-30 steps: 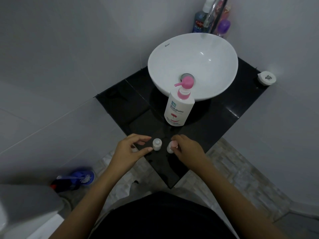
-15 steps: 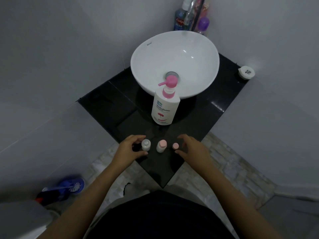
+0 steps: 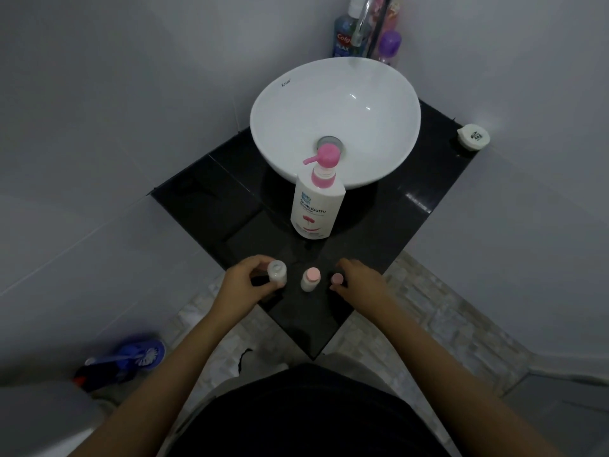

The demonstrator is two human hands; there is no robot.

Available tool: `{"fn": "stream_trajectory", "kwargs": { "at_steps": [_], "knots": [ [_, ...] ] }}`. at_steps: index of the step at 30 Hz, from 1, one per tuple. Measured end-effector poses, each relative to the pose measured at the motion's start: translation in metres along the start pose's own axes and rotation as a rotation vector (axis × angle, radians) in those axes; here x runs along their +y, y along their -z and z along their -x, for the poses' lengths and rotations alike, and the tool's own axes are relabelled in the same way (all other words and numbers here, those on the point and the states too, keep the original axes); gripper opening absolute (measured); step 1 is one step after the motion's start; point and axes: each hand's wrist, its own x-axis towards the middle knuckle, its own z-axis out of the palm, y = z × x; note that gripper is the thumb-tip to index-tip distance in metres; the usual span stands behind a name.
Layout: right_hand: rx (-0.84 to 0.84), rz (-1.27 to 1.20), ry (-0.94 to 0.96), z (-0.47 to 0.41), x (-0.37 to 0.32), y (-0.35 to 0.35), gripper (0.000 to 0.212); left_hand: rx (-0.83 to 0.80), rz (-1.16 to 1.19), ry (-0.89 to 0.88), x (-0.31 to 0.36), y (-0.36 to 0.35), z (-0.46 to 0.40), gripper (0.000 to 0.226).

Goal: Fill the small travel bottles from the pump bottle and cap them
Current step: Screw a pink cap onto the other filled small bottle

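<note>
Left hand (image 3: 242, 285) closed round the uncapped travel bottle (image 3: 277, 272), upright on the black surface (image 3: 211, 199); right hand (image 3: 361, 282) half open, fingertips at a loose pink cap (image 3: 336, 278), grip unclear; capped bottle (image 3: 310, 279) stands between them; pump bottle (image 3: 317, 206) stands beyond, before the basin (image 3: 334, 94); advisable practice: steady the open bottle under the spout (image 3: 309, 160) and press slowly, to avoid overflow.

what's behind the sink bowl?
Behind the white sink bowl, in the corner: a blue mouthwash bottle, a purple-capped bottle and a chrome tap. Their bases are covered by the bowl rim, and their tops are cut off by the frame.
</note>
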Motion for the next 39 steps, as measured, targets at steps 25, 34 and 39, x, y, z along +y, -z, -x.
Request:
{"fn": "stream_trajectory", "kwargs": {
  "at_steps": [25, 34, 39],
  "knots": [
    [0.314, -0.627, 0.372, 0.095, -0.053, 0.139, 0.027, 0.041, 0.007, -0.285, 0.101, 0.012, 0.032, 0.038],
    [0.203, -0.427, 0.502, 0.093, -0.045, 0.143, 0.024, -0.018, 0.034, -0.289, 0.104, 0.012, 0.038, 0.041],
    [0.186, -0.428, 0.329, 0.093, -0.052, 0.139, 0.029, -0.033, 0.032, -0.293, 0.105, 0.011, 0.039, 0.04]
  ]
}}
